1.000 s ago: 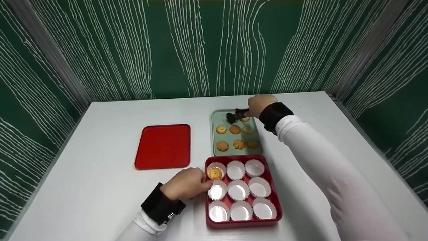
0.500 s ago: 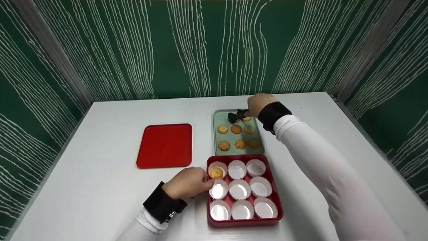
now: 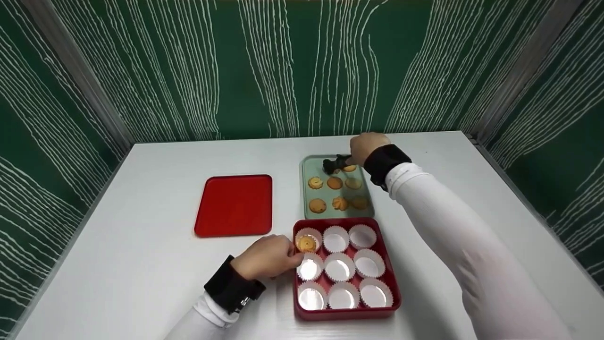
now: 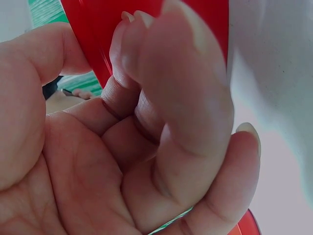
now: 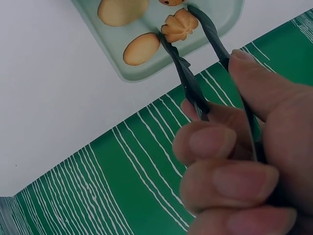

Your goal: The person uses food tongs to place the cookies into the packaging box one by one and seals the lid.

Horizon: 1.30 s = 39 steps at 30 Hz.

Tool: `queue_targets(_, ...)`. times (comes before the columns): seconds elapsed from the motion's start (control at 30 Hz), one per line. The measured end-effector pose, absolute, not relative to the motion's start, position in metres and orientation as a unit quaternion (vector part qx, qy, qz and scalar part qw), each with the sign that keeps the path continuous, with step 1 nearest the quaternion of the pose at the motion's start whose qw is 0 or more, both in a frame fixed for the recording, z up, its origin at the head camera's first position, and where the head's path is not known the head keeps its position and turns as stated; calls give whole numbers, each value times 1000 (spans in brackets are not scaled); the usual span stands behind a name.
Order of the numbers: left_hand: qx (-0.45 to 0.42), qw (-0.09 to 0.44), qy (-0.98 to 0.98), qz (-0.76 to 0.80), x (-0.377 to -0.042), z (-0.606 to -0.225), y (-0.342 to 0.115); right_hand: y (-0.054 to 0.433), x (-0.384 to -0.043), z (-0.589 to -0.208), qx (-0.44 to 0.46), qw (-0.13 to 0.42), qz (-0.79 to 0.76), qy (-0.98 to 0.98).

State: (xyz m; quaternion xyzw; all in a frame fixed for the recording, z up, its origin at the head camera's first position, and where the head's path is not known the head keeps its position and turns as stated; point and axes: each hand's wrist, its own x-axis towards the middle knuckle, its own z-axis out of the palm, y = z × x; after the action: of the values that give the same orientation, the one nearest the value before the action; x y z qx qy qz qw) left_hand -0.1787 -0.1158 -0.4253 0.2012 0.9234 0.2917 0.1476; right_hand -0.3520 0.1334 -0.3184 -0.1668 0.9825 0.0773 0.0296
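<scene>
The right hand (image 3: pixel 370 147) holds black tongs (image 5: pixel 215 41) over the far part of a pale green tray (image 3: pixel 313 166). In the right wrist view, the tongs' tips stand on either side of a flower-shaped cookie (image 5: pixel 180 25), right at its edges. An oval cookie (image 5: pixel 142 49) lies beside it. The left hand (image 3: pixel 266 257) grips the left wall of a red box (image 3: pixel 347 314), with the thumb over the rim and curled fingers against the outside. White paper cups (image 3: pixel 339 267) fill the box in rows. A round swirled cookie (image 3: pixel 306 244) sits in its far left cup.
A flat red lid (image 3: pixel 234 206) lies left of the green tray. Several more cookies (image 3: pixel 334 183) are spread over the tray, which stands just behind the box. The white table (image 3: pixel 155 189) ends at green walls (image 3: pixel 259 71) with white streaks.
Both hands keep nearly the same places, the left on the box and the right with the tongs over the tray. The whole head view has shifted slightly.
</scene>
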Motion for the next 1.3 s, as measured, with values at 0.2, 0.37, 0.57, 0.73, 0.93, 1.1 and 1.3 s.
queue_targets(0.2,195,154,923,293,-179,-425,-116,134,-352,-318,-164,28,71,983)
queue_targets(0.37,211,140,924,287,-179,-425,-115,136,-356,-321,-152,40,75,985)
queue_targets(0.57,219,133,924,283,-179,-424,-115,139,-359,-322,-141,46,80,986)
queue_targets(0.73,217,133,925,283,-179,-424,-115,143,-359,-321,-145,46,90,984)
queue_targets(0.93,217,134,925,280,-179,-424,-115,144,-357,-318,-150,47,101,982)
queue_targets(1.1,217,136,926,277,-180,-424,-116,144,-353,-313,-156,46,103,981)
queue_targets(1.3,217,135,925,281,-180,-425,-116,146,-349,-308,-156,46,98,982)
